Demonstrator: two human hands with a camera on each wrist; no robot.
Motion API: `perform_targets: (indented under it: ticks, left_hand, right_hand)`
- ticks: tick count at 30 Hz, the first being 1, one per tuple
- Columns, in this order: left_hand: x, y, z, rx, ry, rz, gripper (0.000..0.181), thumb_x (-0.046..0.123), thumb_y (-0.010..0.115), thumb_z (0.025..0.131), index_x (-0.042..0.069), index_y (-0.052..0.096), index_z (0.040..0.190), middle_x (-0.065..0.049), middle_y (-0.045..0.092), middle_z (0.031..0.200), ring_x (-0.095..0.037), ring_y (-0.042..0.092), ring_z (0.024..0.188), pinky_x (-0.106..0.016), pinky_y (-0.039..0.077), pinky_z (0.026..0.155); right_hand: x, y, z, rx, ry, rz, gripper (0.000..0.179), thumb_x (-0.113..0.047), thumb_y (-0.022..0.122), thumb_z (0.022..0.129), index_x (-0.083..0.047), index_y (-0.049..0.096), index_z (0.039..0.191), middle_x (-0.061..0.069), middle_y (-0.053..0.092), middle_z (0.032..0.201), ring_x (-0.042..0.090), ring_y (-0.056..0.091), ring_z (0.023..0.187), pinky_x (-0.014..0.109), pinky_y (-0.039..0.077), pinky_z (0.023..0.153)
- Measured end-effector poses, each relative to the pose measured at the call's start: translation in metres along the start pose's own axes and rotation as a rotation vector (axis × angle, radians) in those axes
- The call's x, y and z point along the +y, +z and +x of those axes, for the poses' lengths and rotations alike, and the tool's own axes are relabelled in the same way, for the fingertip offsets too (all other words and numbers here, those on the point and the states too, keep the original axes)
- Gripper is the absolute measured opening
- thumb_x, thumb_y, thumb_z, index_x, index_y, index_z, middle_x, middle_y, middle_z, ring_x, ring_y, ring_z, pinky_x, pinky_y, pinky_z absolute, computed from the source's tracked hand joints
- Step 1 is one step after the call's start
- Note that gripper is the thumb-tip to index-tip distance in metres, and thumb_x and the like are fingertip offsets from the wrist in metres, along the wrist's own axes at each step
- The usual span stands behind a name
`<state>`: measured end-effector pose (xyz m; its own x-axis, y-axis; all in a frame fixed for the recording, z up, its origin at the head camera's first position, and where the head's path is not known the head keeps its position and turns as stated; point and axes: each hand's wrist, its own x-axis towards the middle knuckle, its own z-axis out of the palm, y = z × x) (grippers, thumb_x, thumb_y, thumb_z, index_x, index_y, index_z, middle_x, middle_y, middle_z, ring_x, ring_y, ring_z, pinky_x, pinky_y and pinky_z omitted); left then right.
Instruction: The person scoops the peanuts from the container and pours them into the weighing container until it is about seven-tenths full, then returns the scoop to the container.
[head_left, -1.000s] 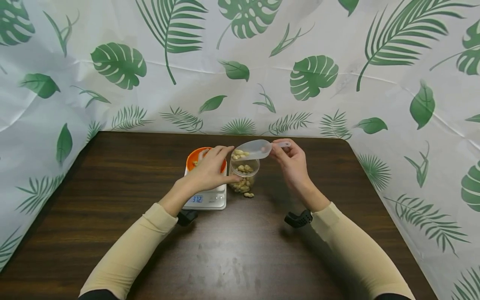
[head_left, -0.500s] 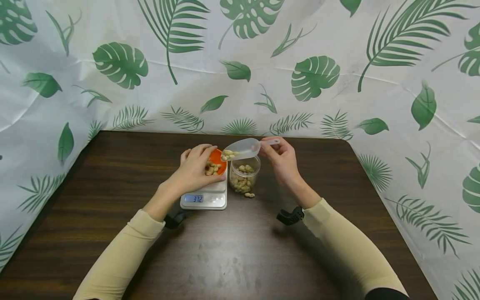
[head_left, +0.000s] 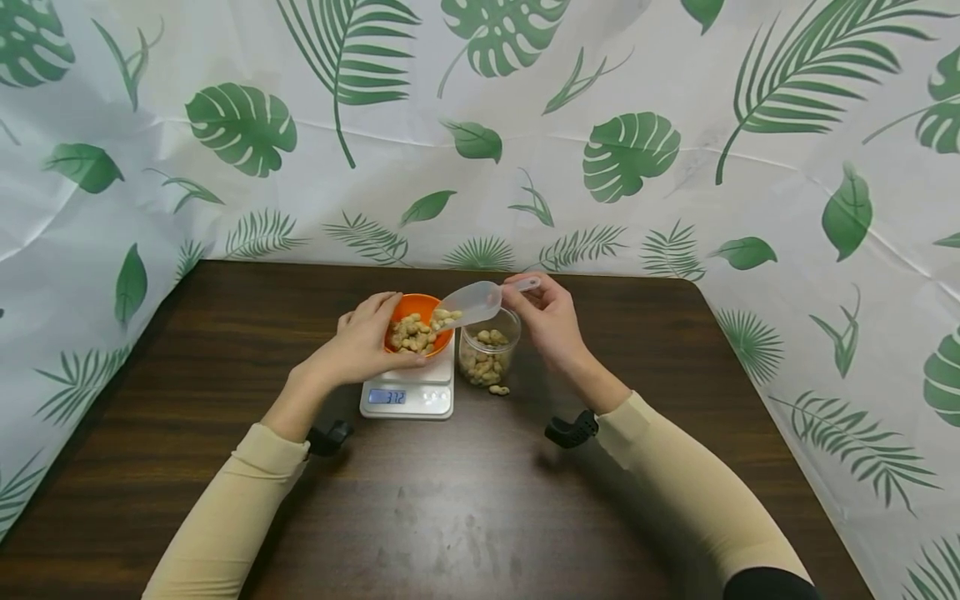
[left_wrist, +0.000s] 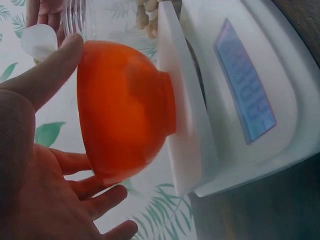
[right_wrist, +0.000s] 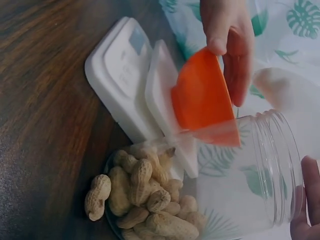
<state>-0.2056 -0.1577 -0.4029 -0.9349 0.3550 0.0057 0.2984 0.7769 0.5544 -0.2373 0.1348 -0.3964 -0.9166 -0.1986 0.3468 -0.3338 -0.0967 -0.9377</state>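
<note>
My left hand (head_left: 354, 346) holds the rim of an orange bowl (head_left: 408, 304) between thumb and fingers. The bowl has peanuts (head_left: 412, 335) in it and stands on a white kitchen scale (head_left: 435, 402), whose display appears to read 37.2. With thumb and fingers my right hand (head_left: 549, 321) pinches the handle of a translucent scoop (head_left: 478, 302). The scoop tilts down to the left, its mouth over the bowl's right edge with several peanuts at its tip. Just below the scoop stands a clear jar (right_wrist: 230, 175), open at the top and partly filled with peanuts.
A loose peanut (head_left: 498, 390) lies on the dark wooden table (head_left: 450, 500) in front of the jar. Scale and jar stand side by side, close together. Behind the table hangs a white leaf-patterned sheet (head_left: 525, 142).
The scoop has moved left and down from above the jar to the bowl, its tip now lower. My left hand has shifted left from in front of the bowl to its left rim.
</note>
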Motion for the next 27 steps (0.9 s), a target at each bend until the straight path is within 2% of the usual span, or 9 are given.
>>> perform_targets:
  ticks: [2, 7, 17, 27]
  left_hand:
    - [-0.002, 0.001, -0.001, -0.005, -0.007, -0.003, 0.113, 0.056, 0.081, 0.083, -0.002, 0.023, 0.161, -0.021, 0.026, 0.162, -0.039, 0.025, 0.147, -0.067, 0.017, 0.112]
    - [-0.004, 0.001, -0.001, -0.020, -0.033, -0.024, 0.115, 0.057, 0.079, 0.084, -0.001, 0.018, 0.162, -0.022, 0.024, 0.163, -0.041, 0.024, 0.148, -0.066, 0.018, 0.112]
    - [-0.004, 0.000, -0.001, -0.030, -0.045, -0.017, 0.118, 0.060, 0.079, 0.083, -0.002, 0.017, 0.163, -0.024, 0.026, 0.162, -0.041, 0.027, 0.147, -0.066, 0.020, 0.112]
    - [-0.005, 0.001, 0.000, -0.027, -0.045, -0.017, 0.117, 0.058, 0.080, 0.084, -0.003, 0.017, 0.162, -0.025, 0.027, 0.161, -0.042, 0.027, 0.146, -0.067, 0.021, 0.111]
  right_hand:
    - [-0.001, 0.001, 0.001, -0.032, -0.029, -0.053, 0.019, -0.001, 0.065, 0.100, 0.011, 0.063, 0.115, 0.003, 0.070, 0.103, 0.020, 0.068, 0.096, 0.034, 0.055, 0.089]
    - [-0.002, 0.002, 0.003, -0.092, -0.105, -0.132, 0.017, 0.005, 0.063, 0.099, 0.013, 0.064, 0.115, 0.004, 0.069, 0.102, 0.020, 0.066, 0.091, 0.033, 0.053, 0.081]
    - [-0.007, -0.002, 0.003, -0.092, -0.129, -0.125, 0.015, 0.005, 0.062, 0.100, 0.011, 0.064, 0.113, 0.010, 0.069, 0.100, 0.022, 0.067, 0.090, 0.034, 0.055, 0.081]
    - [-0.011, -0.015, 0.003, -0.067, -0.159, -0.097, 0.014, 0.008, 0.062, 0.098, 0.013, 0.063, 0.111, 0.006, 0.071, 0.100, 0.018, 0.068, 0.090, 0.030, 0.054, 0.081]
